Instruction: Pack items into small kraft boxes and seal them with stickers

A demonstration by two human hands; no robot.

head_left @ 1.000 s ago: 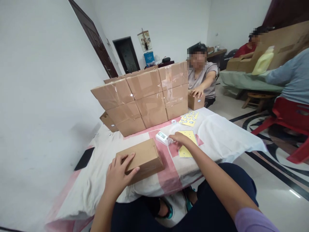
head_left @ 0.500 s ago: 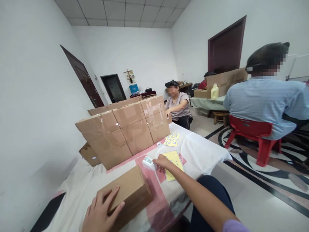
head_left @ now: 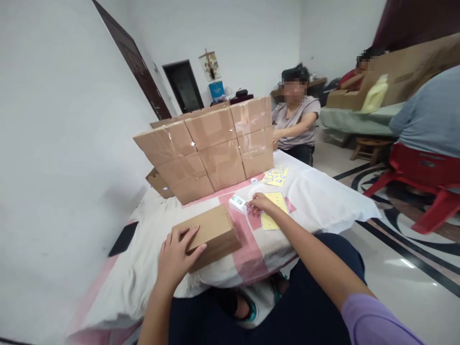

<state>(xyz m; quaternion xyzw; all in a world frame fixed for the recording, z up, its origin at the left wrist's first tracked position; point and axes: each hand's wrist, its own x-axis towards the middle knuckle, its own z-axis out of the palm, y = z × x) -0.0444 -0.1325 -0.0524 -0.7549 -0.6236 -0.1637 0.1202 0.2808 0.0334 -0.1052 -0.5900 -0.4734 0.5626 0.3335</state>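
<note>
A closed cardboard box lies on the cloth-covered table in front of me. My left hand rests on its left end, fingers spread over the top and thumb by the near edge. Beyond the box's right end is a small white block with a printed top face. My right hand is at the block's right end, fingers curled and pinched together; what sits between them is too small to tell. Under my right wrist lies a yellow patterned sheet.
Stacked, taped cardboard boxes form a wall at the table's far side. Nearby are a small white ring and another yellow sheet. A dark flat panel lies left. A co-worker sits behind the stack; a red chair stands right.
The camera view has tilted downward and shifted, so my legs and the table's near edge now show. Both hands keep nearly the same places on the box and by the white block.
</note>
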